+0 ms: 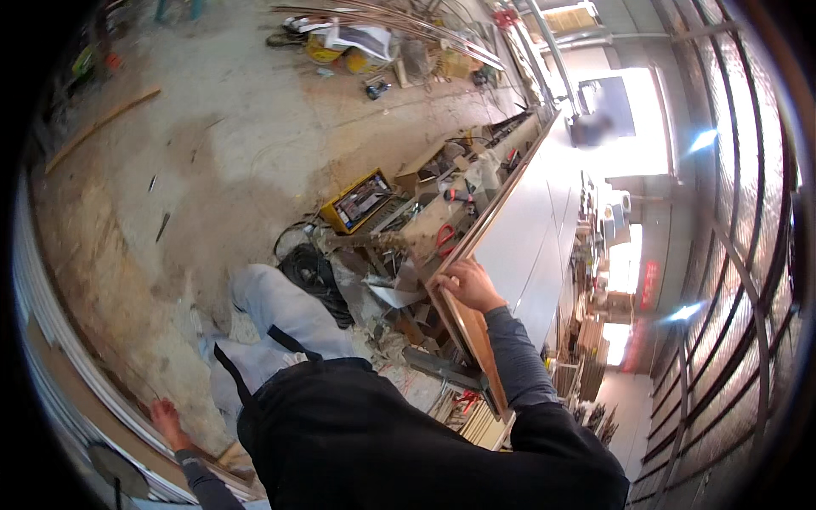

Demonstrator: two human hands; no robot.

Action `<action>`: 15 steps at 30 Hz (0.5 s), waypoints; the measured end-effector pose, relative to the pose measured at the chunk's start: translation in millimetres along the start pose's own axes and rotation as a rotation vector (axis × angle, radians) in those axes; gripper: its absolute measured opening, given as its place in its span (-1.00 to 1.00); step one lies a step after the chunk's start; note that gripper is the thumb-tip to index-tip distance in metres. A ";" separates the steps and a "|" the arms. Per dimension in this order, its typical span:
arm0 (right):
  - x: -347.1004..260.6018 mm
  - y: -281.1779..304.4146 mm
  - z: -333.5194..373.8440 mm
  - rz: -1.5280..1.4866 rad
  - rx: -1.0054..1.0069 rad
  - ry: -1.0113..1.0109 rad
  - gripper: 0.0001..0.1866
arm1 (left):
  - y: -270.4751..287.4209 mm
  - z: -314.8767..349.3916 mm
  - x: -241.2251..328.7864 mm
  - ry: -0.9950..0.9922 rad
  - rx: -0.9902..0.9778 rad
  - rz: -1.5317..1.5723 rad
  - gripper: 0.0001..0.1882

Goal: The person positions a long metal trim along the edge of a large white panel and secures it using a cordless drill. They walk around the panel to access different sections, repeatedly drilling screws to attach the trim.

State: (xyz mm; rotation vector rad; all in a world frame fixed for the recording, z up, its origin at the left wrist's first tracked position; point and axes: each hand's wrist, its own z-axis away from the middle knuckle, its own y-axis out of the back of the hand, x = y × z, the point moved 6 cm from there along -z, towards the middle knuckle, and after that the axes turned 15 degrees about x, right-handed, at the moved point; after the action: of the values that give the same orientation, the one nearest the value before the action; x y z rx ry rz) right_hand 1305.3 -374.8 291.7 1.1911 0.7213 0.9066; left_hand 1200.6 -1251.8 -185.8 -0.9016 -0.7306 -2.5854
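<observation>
My right hand bends its fingers over the near corner of a large white-topped board with a wooden edge, which forms the bench top. Under that corner, red-handled scissors lie on a cluttered lower shelf. At the lower left, my left hand hangs beside a stack of long pale panels; its fingers look apart, and I see nothing in them. Whether it touches the panels I cannot tell.
A yellow toolbox and a black coiled hose or cable sit by the bench. Long thin strips lie across a pile at the back. A wooden strip and small tools lie on the floor.
</observation>
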 end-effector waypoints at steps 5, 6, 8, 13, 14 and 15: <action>46.8 24.5 -47.6 0.069 0.213 -0.229 -0.61 | -126.6 -57.0 117.2 0.081 -0.027 -0.040 -0.45; 70.8 25.5 -52.6 0.134 0.321 -0.314 -0.57 | -159.5 -48.7 119.5 0.104 -0.090 -0.091 -0.40; 131.0 18.7 -52.5 0.255 0.513 -0.492 -0.46 | -230.9 -18.4 133.3 0.144 -0.200 -0.215 -0.29; 208.1 -4.3 -68.5 0.236 0.264 -0.835 -0.29 | -440.8 124.6 183.1 0.124 -0.435 -0.568 -0.43; 213.6 -5.7 -74.5 0.234 0.240 -0.846 -0.29 | -465.8 134.4 183.4 0.054 -0.448 -0.591 -0.48; 216.8 -4.0 -81.2 0.235 0.216 -0.864 -0.29 | -484.8 143.5 181.1 -0.017 -0.470 -0.617 -0.51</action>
State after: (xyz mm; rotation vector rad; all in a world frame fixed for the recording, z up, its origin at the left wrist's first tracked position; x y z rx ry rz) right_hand 1338.2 -146.9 267.5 1.7104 -0.0270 0.4186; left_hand 922.4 -794.0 -148.5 -0.9331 -0.4536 -3.3965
